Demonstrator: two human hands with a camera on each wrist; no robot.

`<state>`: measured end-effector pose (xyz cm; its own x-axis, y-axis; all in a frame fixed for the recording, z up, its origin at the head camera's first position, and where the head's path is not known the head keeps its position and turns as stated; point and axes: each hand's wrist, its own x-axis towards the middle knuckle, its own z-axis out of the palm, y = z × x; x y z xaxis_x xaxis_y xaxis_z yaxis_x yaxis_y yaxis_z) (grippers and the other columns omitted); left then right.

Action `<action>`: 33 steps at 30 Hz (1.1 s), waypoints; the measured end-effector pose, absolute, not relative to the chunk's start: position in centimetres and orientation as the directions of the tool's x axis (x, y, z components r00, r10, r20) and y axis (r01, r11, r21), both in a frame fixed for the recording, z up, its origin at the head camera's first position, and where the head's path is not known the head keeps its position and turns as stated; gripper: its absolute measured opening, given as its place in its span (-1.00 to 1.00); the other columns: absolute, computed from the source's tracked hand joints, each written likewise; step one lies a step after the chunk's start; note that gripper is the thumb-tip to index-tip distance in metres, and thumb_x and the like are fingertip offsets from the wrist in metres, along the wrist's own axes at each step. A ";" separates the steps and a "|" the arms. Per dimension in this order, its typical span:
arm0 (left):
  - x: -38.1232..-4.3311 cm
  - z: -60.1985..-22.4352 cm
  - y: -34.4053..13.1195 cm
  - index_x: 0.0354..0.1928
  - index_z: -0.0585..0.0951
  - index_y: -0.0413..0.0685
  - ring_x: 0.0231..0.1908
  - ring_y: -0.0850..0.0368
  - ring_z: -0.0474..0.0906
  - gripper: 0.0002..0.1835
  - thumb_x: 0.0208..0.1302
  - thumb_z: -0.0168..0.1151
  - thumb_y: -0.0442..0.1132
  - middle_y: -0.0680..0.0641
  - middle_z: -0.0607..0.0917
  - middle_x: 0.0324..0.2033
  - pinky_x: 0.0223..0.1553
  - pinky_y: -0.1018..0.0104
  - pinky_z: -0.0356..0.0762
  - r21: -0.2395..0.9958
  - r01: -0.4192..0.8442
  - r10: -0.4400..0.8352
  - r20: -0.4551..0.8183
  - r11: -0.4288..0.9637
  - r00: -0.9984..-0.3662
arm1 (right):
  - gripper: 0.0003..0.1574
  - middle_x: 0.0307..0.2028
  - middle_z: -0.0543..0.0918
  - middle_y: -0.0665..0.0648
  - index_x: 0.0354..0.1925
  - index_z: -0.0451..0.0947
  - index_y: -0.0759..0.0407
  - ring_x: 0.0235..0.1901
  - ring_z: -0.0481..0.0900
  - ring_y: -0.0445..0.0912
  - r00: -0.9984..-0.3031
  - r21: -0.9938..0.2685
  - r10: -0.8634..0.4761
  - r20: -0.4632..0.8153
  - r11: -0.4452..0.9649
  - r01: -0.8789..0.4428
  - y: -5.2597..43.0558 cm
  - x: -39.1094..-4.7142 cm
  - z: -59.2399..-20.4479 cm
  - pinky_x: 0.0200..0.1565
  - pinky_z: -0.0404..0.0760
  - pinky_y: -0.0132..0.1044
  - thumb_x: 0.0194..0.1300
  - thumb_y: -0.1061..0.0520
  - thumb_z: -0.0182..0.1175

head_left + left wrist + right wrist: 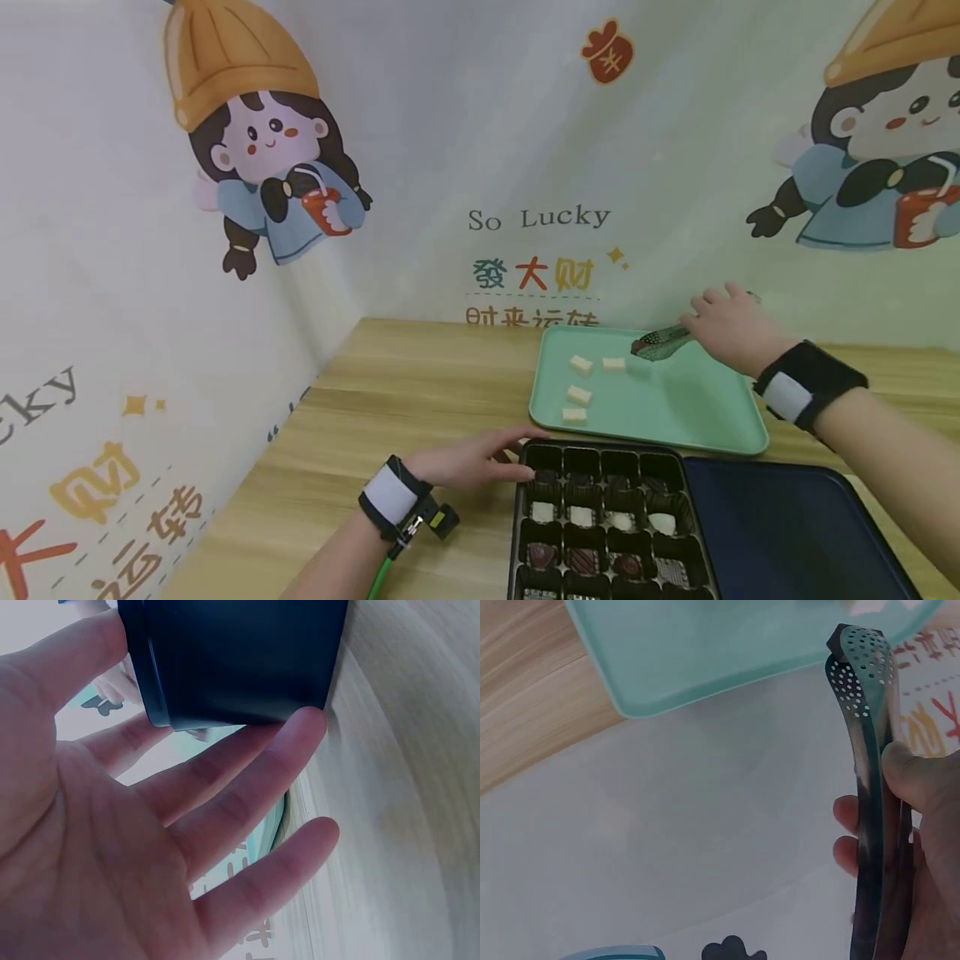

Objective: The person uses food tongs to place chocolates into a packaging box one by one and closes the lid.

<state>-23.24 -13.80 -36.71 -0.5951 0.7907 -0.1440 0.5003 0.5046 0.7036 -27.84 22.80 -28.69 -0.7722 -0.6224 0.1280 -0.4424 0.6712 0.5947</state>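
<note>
Perforated tongs point(869, 757), gripped by the right hand point(738, 329), are closed on a dark chocolate point(835, 644), which might be dropped if pressure slackened.

Left hand point(124, 825) — touching black tray point(240, 660), wooden tabletop point(405, 795)

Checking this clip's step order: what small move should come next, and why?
Probably the right hand should carry the dark piece in its tongs to the black box: one slot looks empty beside three dark chocolates.
</note>
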 end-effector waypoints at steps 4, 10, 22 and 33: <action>-23.9 -35.8 -13.8 0.33 0.16 0.22 0.11 0.19 0.29 -0.43 0.30 -0.01 0.05 -0.03 0.35 0.18 0.03 0.32 0.29 0.695 0.518 0.799 -0.136 0.499 -0.586 | -0.71 -0.47 0.38 0.09 -0.18 0.50 0.22 -0.47 0.39 -0.04 -0.729 0.465 -0.645 0.230 0.731 -0.500 24.0 -24.0 -27.1 -0.47 0.39 -0.20 0.12 0.12 0.22; -24.2 -35.0 -14.0 0.33 0.16 0.22 0.12 0.19 0.29 -0.42 0.29 -0.01 0.08 -0.02 0.36 0.17 0.04 0.31 0.28 0.674 0.527 0.794 -0.150 0.518 -0.589 | -0.57 -0.52 0.29 -0.07 -0.21 0.56 0.09 -0.60 0.24 -0.23 -0.670 0.386 -0.684 0.289 0.723 -0.572 24.4 -17.2 -26.5 -0.62 0.26 -0.37 0.29 -0.19 -0.03; -24.0 -35.7 -14.1 0.33 0.13 0.32 0.13 0.19 0.27 -0.40 0.28 -0.03 0.14 -0.02 0.36 0.19 0.06 0.30 0.26 0.672 0.511 0.782 -0.167 0.536 -0.601 | -0.73 -0.47 0.37 -0.14 -0.34 0.53 -0.18 -0.49 0.37 -0.18 -0.673 0.379 -0.738 -0.047 0.611 -0.696 21.6 -11.0 -27.1 -0.51 0.38 -0.35 -0.06 -0.18 0.27; -23.5 -36.6 -13.7 0.33 0.15 0.27 0.14 0.18 0.27 -0.40 0.28 -0.02 0.12 -0.04 0.36 0.18 0.06 0.31 0.26 0.681 0.510 0.788 -0.162 0.525 -0.594 | -0.82 -0.61 0.14 -0.07 -0.57 0.46 -0.11 -0.61 0.06 -0.17 -0.663 0.510 -0.730 -0.164 0.513 -0.690 17.9 -10.4 -27.9 -0.56 0.12 -0.32 -0.01 0.07 0.31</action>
<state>-23.50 -13.70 -36.59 -0.5944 0.7878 -0.1616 0.5102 0.5248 0.6814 -10.38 17.89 -27.85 -0.6633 -0.7302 -0.1641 -0.6905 0.5126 0.5104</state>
